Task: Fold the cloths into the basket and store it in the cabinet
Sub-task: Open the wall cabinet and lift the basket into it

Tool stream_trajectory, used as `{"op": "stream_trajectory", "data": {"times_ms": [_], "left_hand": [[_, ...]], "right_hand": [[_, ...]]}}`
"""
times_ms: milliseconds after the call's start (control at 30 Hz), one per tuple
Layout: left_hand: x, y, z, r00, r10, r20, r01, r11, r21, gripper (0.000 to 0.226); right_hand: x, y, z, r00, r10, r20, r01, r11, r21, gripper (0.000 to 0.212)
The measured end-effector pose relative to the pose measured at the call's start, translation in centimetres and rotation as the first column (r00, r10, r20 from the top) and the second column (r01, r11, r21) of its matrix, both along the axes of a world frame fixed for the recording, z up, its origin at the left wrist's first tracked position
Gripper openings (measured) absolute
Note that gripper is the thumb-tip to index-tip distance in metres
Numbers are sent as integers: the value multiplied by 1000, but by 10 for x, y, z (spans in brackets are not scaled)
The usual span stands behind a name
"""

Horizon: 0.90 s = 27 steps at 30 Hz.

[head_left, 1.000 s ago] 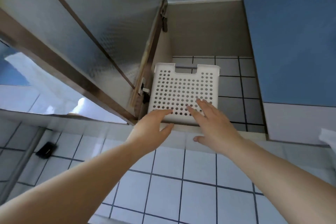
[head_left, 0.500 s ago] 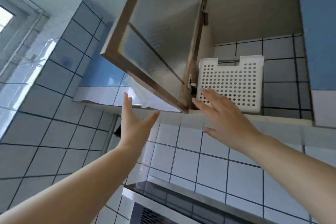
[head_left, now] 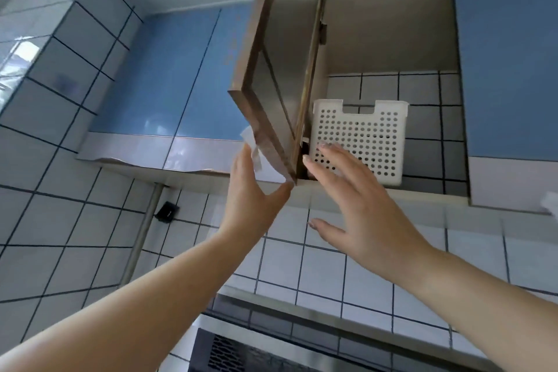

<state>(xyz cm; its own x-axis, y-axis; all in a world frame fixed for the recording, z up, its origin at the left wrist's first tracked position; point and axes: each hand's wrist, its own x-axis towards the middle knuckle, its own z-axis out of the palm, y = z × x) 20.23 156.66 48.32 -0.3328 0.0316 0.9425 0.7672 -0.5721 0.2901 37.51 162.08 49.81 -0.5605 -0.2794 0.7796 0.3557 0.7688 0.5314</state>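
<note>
Basket [head_left: 359, 142] is sitting inside the open wall cabinet [head_left: 389, 27], on its floor at the left, close beside the hinge side. Cloths are not showing from this low angle; contents cannot be told.

Left hand [head_left: 253, 190] is reaching up to the lower corner of the cabinet door [head_left: 271, 75], fingers straight and spread from the thumb, thumb tip at the door's bottom corner, gripping nothing. Right hand [head_left: 353, 190] is hovering in front of the basket with fingers straight and apart; whether the fingertips are touching the perforated wall cannot be told.

Risks, as judged:
- The basket's front face is lying near the cabinet's front edge, so a closing door may be striking it or failing to shut if it is not seated deep enough.
- The right hand is standing in the door's swing path, by the hinge gap; fingers may be getting pinched.
- A pale torn strip [head_left: 252, 145] is hanging at the door's lower edge; it may be snagging or tearing further.

Writing: no brand, label or legible text is showing anywhere.
</note>
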Motion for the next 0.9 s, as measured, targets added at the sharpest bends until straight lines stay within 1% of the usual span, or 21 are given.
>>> {"op": "stream_trajectory", "data": {"times_ms": [67,133,300,367,433,500,567,667,700,767,833,900], "left_hand": [[5,7,2,995,38,-96,-37,999,11,73],[10,13,5,976,81,-201,-80,997,12,73],[30,39,14,918,144,-369,-121,989,86,69],[40,56,17,879,235,-415,-189,970,150,72],[50,71,21,822,354,-445,-292,935,204,72],[58,84,25,766,428,-480,-365,904,224,71],[68,103,27,711,467,-526,-415,882,222,73],[82,129,29,609,513,-605,-526,832,176,74],[88,140,29,582,536,-612,-564,808,171,75],[98,159,28,531,602,-596,-638,747,187,80],[105,176,26,504,643,-577,-667,714,214,89],[106,189,23,467,682,-564,-687,681,254,94]], "right_hand": [[14,-11,-9,1000,-3,-6,3,999,38,75],[27,-15,-17,999,-45,13,44,998,54,68],[54,-8,-29,969,-241,53,231,963,138,64],[63,-1,-27,950,-310,34,299,937,183,63],[68,2,-25,946,-323,17,313,929,197,63],[70,5,-21,950,-311,-17,309,936,169,64],[74,19,-17,919,-388,-65,393,912,121,67],[80,50,-7,793,-592,-144,604,794,62,74],[83,64,-5,763,-633,-130,641,767,27,75],[85,88,0,724,-688,-51,682,725,-99,81],[84,107,2,688,-725,24,713,670,-207,85],[80,121,3,694,-719,40,702,663,-260,88]]}}
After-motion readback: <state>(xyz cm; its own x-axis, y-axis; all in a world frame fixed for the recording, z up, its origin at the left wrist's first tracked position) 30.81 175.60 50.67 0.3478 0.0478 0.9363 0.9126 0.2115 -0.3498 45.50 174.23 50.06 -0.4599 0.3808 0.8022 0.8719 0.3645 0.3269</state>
